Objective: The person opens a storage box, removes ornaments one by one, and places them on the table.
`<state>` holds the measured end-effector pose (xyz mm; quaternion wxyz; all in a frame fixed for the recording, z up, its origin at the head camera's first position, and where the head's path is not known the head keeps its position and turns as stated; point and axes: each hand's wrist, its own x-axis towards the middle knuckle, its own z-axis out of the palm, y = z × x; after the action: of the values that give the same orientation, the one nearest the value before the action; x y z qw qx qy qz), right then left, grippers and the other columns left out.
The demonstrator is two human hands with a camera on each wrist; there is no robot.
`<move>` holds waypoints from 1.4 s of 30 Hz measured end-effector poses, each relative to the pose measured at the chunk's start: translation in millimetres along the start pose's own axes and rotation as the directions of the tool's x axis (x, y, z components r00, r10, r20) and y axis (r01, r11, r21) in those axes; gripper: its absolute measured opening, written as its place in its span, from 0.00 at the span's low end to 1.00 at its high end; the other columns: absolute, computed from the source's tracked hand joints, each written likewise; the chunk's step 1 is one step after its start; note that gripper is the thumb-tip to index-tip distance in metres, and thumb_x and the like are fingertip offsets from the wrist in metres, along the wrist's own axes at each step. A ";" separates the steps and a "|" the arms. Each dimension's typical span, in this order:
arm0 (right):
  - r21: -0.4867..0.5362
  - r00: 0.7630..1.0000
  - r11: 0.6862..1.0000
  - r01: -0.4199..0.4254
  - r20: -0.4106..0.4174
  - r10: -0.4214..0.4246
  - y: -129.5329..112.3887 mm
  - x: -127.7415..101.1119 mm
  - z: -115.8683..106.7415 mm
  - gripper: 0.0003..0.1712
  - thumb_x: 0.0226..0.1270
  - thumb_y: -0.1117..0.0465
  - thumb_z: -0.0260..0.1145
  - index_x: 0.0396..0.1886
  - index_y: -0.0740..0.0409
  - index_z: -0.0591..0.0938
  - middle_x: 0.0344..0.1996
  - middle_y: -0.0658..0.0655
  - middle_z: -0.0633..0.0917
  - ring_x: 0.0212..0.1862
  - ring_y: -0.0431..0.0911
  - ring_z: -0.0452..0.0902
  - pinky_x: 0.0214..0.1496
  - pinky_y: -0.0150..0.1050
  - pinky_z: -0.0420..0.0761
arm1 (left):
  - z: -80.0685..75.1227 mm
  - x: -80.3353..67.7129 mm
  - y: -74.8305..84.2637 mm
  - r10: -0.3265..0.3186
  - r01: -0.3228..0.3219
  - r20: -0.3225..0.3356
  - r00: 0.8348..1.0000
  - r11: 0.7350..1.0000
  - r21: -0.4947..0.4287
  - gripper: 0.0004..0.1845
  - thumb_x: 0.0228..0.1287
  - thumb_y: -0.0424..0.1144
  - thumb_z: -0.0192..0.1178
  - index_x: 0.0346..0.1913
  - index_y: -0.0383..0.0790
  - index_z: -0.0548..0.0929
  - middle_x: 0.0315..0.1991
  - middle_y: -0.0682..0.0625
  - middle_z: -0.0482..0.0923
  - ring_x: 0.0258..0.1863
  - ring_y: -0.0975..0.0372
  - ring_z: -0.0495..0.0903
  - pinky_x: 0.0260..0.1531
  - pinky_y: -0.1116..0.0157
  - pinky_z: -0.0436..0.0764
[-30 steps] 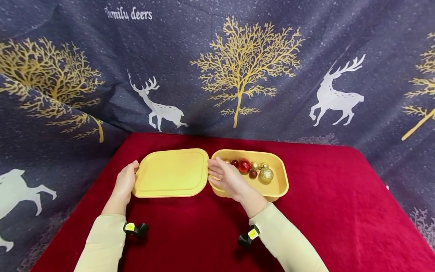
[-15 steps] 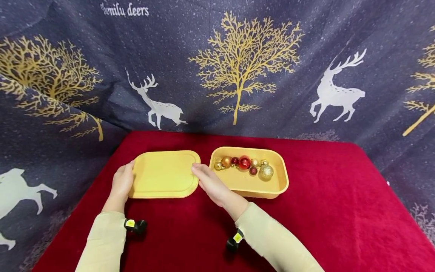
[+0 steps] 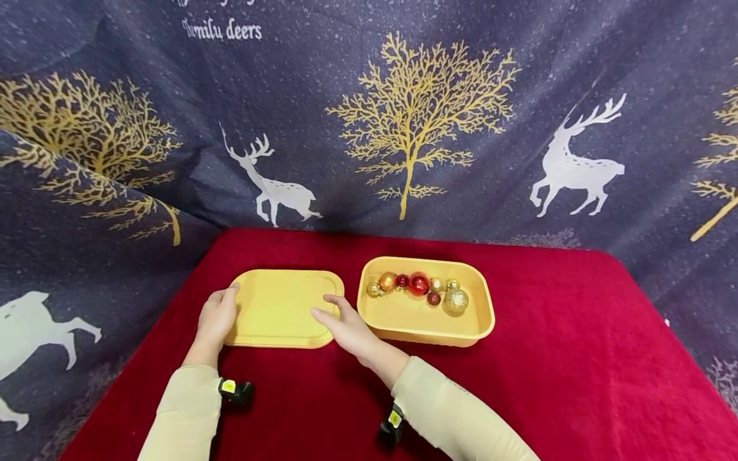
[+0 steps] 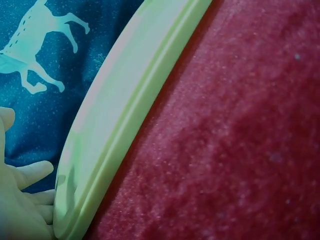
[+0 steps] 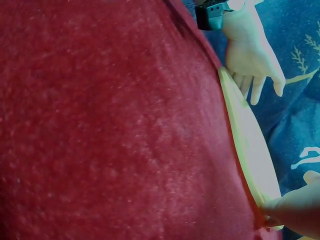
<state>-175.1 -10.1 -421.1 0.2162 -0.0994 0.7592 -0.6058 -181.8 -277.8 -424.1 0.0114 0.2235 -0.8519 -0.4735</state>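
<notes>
A dark blue deer-print cloth (image 3: 369, 96) backs the red-covered bench (image 3: 548, 358). The yellow lid (image 3: 282, 306) lies flat on the bench, just left of the open yellow box (image 3: 429, 323) holding ornament balls (image 3: 418, 283). The left hand (image 3: 216, 318) touches the lid's left edge, fingers relaxed. The right hand (image 3: 348, 328) rests straight fingers on its right edge.
</notes>
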 end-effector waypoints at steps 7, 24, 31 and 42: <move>-0.039 1.000 0.999 -0.002 -0.008 0.002 2.2 1.9 1.7 0.38 0.65 0.36 0.56 0.70 0.46 0.63 0.71 0.59 0.61 0.70 0.56 0.58 0.66 0.59 0.63 | 3.4 -1.3 3.6 0.005 -0.005 -0.005 1.000 1.000 0.022 0.42 0.69 0.64 0.32 0.69 0.29 0.59 0.68 0.30 0.57 0.69 0.40 0.54 0.67 0.46 0.54; -0.132 0.995 0.988 0.082 0.063 -0.074 -5.1 -3.0 -8.4 0.31 0.67 0.49 0.59 0.67 0.54 0.68 0.71 0.59 0.61 0.73 0.53 0.52 0.71 0.53 0.58 | 24.2 -5.5 12.2 0.090 -0.085 -0.098 0.991 0.995 0.056 0.36 0.70 0.59 0.39 0.67 0.32 0.62 0.67 0.28 0.56 0.70 0.39 0.51 0.69 0.45 0.48; -0.143 0.981 0.972 0.186 0.077 -0.177 -17.9 -11.9 -20.9 0.26 0.67 0.52 0.60 0.62 0.57 0.73 0.67 0.58 0.69 0.70 0.53 0.61 0.70 0.48 0.63 | 35.7 -9.5 22.4 0.149 -0.150 -0.069 0.986 0.989 -0.010 0.33 0.70 0.55 0.43 0.68 0.35 0.62 0.69 0.33 0.58 0.68 0.43 0.58 0.67 0.48 0.59; -0.261 0.915 0.893 0.366 -0.074 -0.397 -15.5 -27.8 -51.3 0.14 0.67 0.58 0.62 0.48 0.58 0.82 0.48 0.57 0.83 0.49 0.48 0.81 0.51 0.36 0.80 | 71.2 -23.4 40.5 0.223 -0.217 0.027 0.974 0.965 -0.150 0.28 0.70 0.51 0.49 0.66 0.36 0.66 0.66 0.38 0.65 0.66 0.48 0.64 0.66 0.51 0.64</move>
<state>-175.1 42.5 -391.6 0.0311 -0.2339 0.8049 -0.5445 -192.2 -193.3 -426.0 0.0616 0.1157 -0.8345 -0.5351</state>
